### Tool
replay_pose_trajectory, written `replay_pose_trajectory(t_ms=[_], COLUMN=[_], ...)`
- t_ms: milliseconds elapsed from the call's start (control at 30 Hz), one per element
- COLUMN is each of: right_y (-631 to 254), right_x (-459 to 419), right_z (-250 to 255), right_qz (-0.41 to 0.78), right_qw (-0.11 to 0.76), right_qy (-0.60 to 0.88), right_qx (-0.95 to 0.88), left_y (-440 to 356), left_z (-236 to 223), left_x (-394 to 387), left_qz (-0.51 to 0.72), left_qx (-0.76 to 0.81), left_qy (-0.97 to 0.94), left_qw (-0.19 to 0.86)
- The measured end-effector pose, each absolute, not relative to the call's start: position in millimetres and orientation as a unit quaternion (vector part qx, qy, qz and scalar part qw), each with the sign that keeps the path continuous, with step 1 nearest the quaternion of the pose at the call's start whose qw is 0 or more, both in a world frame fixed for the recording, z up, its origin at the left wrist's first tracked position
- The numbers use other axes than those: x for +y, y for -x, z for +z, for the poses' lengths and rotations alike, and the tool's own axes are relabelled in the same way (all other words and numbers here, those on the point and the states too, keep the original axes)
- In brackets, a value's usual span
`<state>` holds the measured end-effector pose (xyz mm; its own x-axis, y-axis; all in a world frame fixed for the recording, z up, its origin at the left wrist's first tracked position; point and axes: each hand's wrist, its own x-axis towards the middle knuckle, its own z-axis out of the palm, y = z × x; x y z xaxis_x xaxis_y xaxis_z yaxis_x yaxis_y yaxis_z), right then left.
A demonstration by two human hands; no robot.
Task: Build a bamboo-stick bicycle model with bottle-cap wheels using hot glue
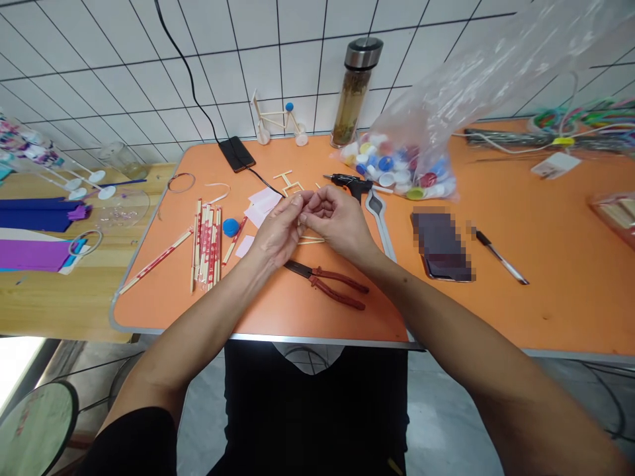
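My left hand [281,227] and my right hand [338,219] meet over the middle of the orange table, fingertips pinched together. Whatever lies between the fingers is too small or hidden to name. Just beyond them lies a small frame of glued sticks [289,182], with a black glue gun [351,184] to its right. Pink paper pieces [262,204] and a blue bottle cap [231,227] are left of my left hand. Below my hands rest pliers with red handles [333,283]. Wrapped chopsticks [206,244] lie in a bunch further left.
A stick model with wheels [280,122] and a tea bottle [355,92] stand by the tiled wall. A plastic bag of bottle caps [401,162] sits at the back right. A phone [441,244] and a pen [502,257] lie right. A black cable [191,82] crosses the back.
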<state>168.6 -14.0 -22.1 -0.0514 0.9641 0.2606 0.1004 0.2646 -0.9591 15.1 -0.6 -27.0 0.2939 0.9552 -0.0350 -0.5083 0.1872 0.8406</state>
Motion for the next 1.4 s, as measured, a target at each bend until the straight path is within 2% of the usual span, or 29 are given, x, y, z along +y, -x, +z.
replay_pose_trajectory(t_ms=[300, 567, 667, 767, 867, 1000, 1133, 1400], right_y=[-168, -183, -191, -196, -193, -187, -186, -185], right_x=[-19, -17, -19, -25, -34, -42, -42, -36], right_z=[-24, -30, -23, -9, 5, 13, 10, 2], right_qz=[0.384, 0.35, 0.292, 0.182, 0.13, 0.086, 0.055, 0.063], right_qw=[0.543, 0.503, 0.435, 0.279, 0.118, -0.019, -0.061, -0.063], right_qy=[0.46, 0.481, 0.514, 0.55, 0.553, 0.555, 0.559, 0.559], right_qx=[-0.588, -0.627, -0.679, -0.766, -0.814, -0.827, -0.825, -0.824], left_y=[-32, -17, -11, -5, 0, 1, 0, 1], left_z=[-34, -37, -31, -25, -22, -21, -20, -19], left_x=[-11, -3, 0, 5, 7, 8, 8, 9], left_qz=[0.552, 0.553, 0.557, 0.572, 0.58, 0.569, 0.559, 0.564], left_qx=[0.305, 0.391, 0.409, 0.418, 0.425, 0.44, 0.451, 0.449], left_qy=[-0.38, -0.479, -0.496, -0.482, -0.472, -0.463, -0.456, -0.441], left_qw=[0.676, 0.558, 0.526, 0.516, 0.51, 0.518, 0.525, 0.535])
